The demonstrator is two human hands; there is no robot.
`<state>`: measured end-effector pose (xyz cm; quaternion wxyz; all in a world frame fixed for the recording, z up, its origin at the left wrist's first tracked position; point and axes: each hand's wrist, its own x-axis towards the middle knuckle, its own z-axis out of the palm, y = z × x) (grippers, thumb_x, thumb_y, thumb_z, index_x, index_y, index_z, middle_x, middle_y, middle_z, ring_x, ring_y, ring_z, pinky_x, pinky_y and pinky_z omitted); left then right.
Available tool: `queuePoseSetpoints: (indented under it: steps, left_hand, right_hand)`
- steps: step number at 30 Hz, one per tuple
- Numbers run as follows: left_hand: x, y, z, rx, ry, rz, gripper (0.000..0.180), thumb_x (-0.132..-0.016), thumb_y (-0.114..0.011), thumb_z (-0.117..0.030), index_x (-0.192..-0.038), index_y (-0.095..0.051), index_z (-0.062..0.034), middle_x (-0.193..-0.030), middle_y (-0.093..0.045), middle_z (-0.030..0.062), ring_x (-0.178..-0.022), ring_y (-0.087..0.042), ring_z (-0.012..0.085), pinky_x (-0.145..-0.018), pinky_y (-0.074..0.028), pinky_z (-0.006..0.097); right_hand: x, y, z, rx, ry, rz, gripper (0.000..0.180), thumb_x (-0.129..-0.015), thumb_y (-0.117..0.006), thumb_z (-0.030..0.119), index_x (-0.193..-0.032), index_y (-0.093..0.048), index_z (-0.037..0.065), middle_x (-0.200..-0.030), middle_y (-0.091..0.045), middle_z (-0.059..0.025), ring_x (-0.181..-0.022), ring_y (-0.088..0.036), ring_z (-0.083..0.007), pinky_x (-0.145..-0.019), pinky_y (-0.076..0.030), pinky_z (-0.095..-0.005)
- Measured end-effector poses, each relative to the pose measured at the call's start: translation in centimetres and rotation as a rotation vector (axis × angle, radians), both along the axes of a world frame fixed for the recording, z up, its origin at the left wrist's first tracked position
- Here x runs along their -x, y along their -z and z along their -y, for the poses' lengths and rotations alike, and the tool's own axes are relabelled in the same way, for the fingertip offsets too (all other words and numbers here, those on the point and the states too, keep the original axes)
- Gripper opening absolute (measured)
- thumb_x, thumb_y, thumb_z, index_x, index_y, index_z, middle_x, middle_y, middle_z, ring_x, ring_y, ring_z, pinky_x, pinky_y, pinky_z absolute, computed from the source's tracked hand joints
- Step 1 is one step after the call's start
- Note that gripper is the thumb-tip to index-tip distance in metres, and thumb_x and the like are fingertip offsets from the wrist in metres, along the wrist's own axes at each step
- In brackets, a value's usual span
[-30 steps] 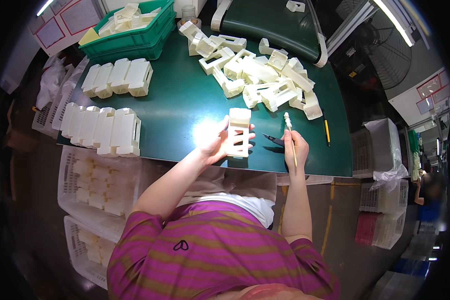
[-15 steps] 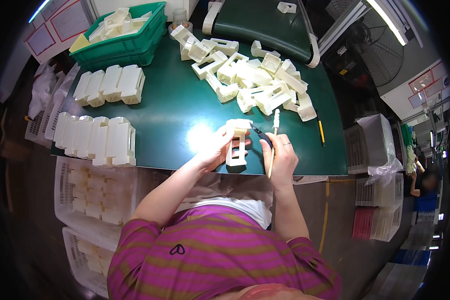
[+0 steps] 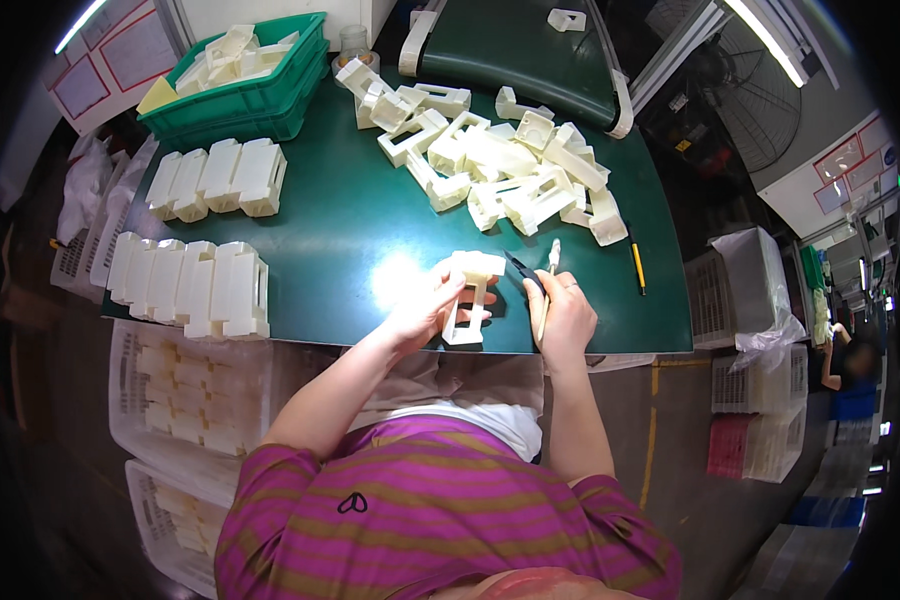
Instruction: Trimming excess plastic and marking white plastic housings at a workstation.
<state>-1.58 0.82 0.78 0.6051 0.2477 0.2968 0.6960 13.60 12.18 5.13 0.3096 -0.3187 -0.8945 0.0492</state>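
My left hand grips a cream plastic frame part upright at the near edge of the green table. My right hand is just right of the part and holds a thin cream-handled tool together with a dark-bladed cutter whose tip points at the part. A loose heap of the same cream parts lies further back on the table.
Two rows of cream parts stand lined up at the left. A green crate with parts sits at the back left. A yellow pencil lies at the right. White baskets hang below the table's front edge.
The right hand has drawn in from the right toward the part, bringing the tools close to it. The left hand kept hold of the part and tilted it slightly.
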Motion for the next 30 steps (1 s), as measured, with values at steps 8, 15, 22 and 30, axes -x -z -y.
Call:
queuePoseSetpoints:
  steps: [8,15,22,30]
  left_hand:
    - [-0.6,-0.6,0.0,0.042,-0.09,-0.068,0.044,-0.089,-0.052,-0.028,-0.122,-0.037,-0.0043,-0.118,-0.048,0.0125,-0.102,-0.052,0.0198,-0.087,-0.047,0.036]
    - [-1.1,0.0,-0.1,0.063,-0.173,-0.116,0.043,-0.087,-0.056,-0.023,-0.12,-0.038,-0.0018,-0.113,-0.05,0.0112,-0.097,-0.054,0.0191,-0.087,-0.047,0.035]
    - [-0.7,0.1,-0.2,0.025,-0.207,-0.089,0.044,-0.085,-0.059,-0.022,-0.119,-0.039,-0.0021,-0.11,-0.051,0.0115,-0.097,-0.055,0.0198,-0.089,-0.046,0.036]
    - [-0.9,0.0,0.8,-0.001,-0.214,-0.087,0.047,-0.083,-0.062,-0.022,-0.119,-0.039,-0.0012,-0.106,-0.052,0.0112,-0.096,-0.055,0.0186,-0.089,-0.046,0.035]
  right_hand:
    - [-1.1,1.1,-2.6,0.214,-0.008,-0.255,0.019,-0.086,-0.055,0.023,-0.083,-0.063,0.006,-0.071,-0.056,-0.0058,-0.062,-0.054,-0.0198,-0.055,-0.042,-0.0298]
    - [0.3,-1.1,1.8,1.003,-0.485,-0.792,0.043,-0.095,-0.039,0.028,-0.063,-0.05,0.003,-0.057,-0.047,-0.0038,-0.048,-0.036,-0.0063,-0.044,-0.025,-0.0194]
    - [-0.9,0.7,-1.1,1.109,-0.246,-0.834,0.037,-0.096,-0.037,0.025,-0.065,-0.041,0.006,-0.053,-0.04,-0.0023,-0.046,-0.035,-0.0089,-0.04,-0.023,-0.021]
    - [-0.6,-0.7,-1.5,1.353,-0.456,-0.861,0.031,-0.094,-0.042,0.023,-0.069,-0.044,0.005,-0.05,-0.039,-0.0014,-0.041,-0.032,-0.008,-0.037,-0.021,-0.0209]
